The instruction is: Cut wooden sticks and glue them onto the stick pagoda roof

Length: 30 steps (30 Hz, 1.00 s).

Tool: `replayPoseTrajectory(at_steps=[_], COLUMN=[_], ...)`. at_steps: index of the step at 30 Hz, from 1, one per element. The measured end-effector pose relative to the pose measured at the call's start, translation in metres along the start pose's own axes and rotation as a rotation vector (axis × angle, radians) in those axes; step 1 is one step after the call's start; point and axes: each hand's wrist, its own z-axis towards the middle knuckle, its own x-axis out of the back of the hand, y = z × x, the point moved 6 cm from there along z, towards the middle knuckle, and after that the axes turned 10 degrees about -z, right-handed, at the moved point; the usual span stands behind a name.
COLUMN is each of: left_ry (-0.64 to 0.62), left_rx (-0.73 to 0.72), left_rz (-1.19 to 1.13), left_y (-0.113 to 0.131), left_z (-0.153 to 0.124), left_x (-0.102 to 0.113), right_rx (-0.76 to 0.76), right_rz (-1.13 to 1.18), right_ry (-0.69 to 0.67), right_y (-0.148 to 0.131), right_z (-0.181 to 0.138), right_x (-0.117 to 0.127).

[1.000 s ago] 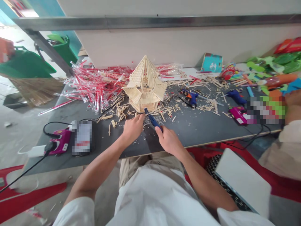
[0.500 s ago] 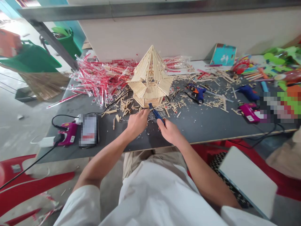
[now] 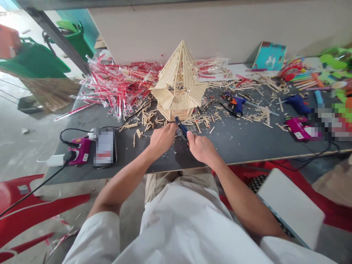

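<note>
My right hand [image 3: 202,147] is closed around dark blue-handled pliers [image 3: 181,127], whose head points away from me and to the left. Beside the pliers' head, my left hand [image 3: 162,139] has its fingers pinched together; whatever is between them is too small to make out. Just beyond both hands stands a pavilion-shaped model [image 3: 178,82] built of thin wooden sticks, with a pointed roof above flared lower panels. Short cut stick pieces [image 3: 147,121] lie scattered around its base. Neither hand appears to hold the model.
Red-and-clear plastic wrappers [image 3: 115,88] pile up at the back left. A phone [image 3: 105,146] and a magenta power strip [image 3: 81,150] lie on the left. Blue glue guns [image 3: 238,104] with cords and another magenta strip [image 3: 298,129] are to the right. The table's front edge [image 3: 247,161] is near my body.
The view has shifted slightly, so the model sits a little higher and farther right. My hands stay close together; my right fingers appear wrapped further around the pliers' handles.
</note>
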Motion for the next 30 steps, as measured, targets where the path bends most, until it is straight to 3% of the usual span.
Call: replayPoseTrajectory(at_steps=[11, 30], left_ry=[0.048, -0.005], left_rx=[0.026, 0.099], left_rz=[0.012, -0.05], left_y=[0.0021, 0.0012], left_z=[-0.0029, -0.0036], left_x=[0.003, 0.0079], right_rx=[0.01, 0.003], right_rz=[-0.109, -0.192], right_ry=[0.069, 0.09], right_y=[-0.0032, -0.0045], right_z=[-0.0085, -0.005], right_x=[0.0026, -0.0007])
